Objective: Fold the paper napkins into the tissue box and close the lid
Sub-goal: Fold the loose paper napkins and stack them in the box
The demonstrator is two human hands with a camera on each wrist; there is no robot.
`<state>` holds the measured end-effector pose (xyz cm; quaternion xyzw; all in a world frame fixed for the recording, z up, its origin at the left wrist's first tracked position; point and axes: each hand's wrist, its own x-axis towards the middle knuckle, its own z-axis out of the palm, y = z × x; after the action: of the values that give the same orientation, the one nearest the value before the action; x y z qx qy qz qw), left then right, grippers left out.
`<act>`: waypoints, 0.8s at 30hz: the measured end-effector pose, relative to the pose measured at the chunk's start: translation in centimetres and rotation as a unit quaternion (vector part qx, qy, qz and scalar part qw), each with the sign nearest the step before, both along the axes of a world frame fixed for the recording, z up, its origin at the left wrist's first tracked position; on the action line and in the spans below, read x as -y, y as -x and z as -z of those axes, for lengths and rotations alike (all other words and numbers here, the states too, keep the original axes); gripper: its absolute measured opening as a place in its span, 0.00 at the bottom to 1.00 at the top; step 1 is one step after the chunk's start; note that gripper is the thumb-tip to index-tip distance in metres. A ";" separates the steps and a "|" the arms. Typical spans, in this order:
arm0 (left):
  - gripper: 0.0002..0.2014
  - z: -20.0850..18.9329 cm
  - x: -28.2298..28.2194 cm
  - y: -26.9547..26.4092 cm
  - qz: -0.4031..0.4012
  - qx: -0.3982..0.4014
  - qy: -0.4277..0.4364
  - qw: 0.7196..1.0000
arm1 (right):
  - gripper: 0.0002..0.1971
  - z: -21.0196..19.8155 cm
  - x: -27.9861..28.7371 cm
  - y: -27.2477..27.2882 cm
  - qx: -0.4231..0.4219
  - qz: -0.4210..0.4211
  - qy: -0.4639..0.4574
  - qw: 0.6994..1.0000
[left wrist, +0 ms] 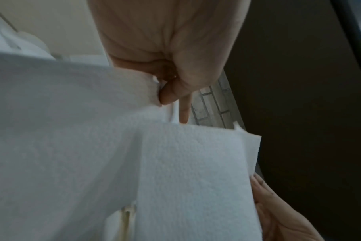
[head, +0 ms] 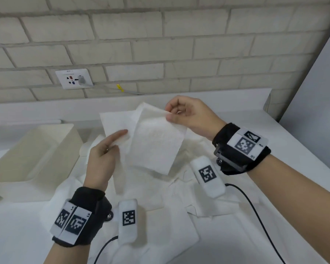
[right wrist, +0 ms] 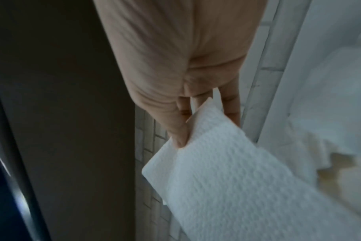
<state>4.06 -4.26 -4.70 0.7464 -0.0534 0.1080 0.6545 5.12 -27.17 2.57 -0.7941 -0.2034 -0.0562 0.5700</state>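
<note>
Napkin point(head: 151, 138) raised between both hands, right hand point(head: 191, 116) pinching its top corner, left hand point(head: 103, 157) pinching the left edge, forefinger straight, head view alone showing open tissue box point(head: 27, 155) at left

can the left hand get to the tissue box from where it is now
Probably yes. The tissue box sits open just left of the left hand with nothing between them, but that hand is pinching the napkin and would carry it along.

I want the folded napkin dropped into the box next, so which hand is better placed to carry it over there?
Left, probably. The left hand already pinches the napkin and is on the side of the open tissue box. The right hand pinches the far corner and would have to cross over.
</note>
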 end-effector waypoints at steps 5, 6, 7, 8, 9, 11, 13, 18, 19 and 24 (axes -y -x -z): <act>0.22 -1.9 1.4 1.6 0.108 -0.077 0.141 0.981 | 0.10 -0.6 -0.8 0.2 0.008 0.006 -0.002 1.000; 0.26 -2.0 1.5 1.8 0.127 -0.082 0.128 0.980 | 0.10 -0.4 -1.0 0.2 0.013 0.019 0.009 1.000; 0.28 -2.1 1.7 2.0 0.133 -0.081 0.106 0.982 | 0.10 0.0 -1.1 0.2 0.015 0.034 0.017 0.999; 0.30 -2.0 1.8 2.1 0.129 -0.072 0.081 0.986 | 0.10 0.2 -1.2 0.2 0.010 0.045 0.019 0.999; 0.30 -2.0 2.0 2.2 0.112 -0.061 0.057 0.990 | 0.10 0.5 -1.2 0.3 -0.009 0.042 0.016 0.999; 0.26 -1.8 2.2 2.2 0.081 -0.034 0.013 0.996 | 0.09 0.9 -1.5 0.8 -0.090 -0.016 0.000 0.996; 0.20 -1.8 2.3 2.2 0.079 -0.016 -0.018 0.997 | 0.06 1.3 -1.8 1.2 -0.179 -0.093 -0.012 0.979; 0.23 -1.5 2.1 2.0 0.041 0.034 -0.098 0.994 | 0.17 1.6 -2.3 1.8 -0.273 -0.206 -0.048 0.938; 0.23 -1.5 2.0 2.0 0.028 0.040 -0.108 0.993 | 0.13 1.6 -2.3 1.9 -0.281 -0.219 -0.070 0.932; 0.08 -1.8 2.1 2.1 -0.017 0.075 -0.114 0.990 | 0.10 2.0 -3.2 2.3 -0.235 -0.157 -0.073 0.957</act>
<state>1.91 -6.39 -2.85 0.8067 -0.1021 0.1681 0.5572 2.85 -23.93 0.54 -0.6990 -0.1814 0.2071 0.6599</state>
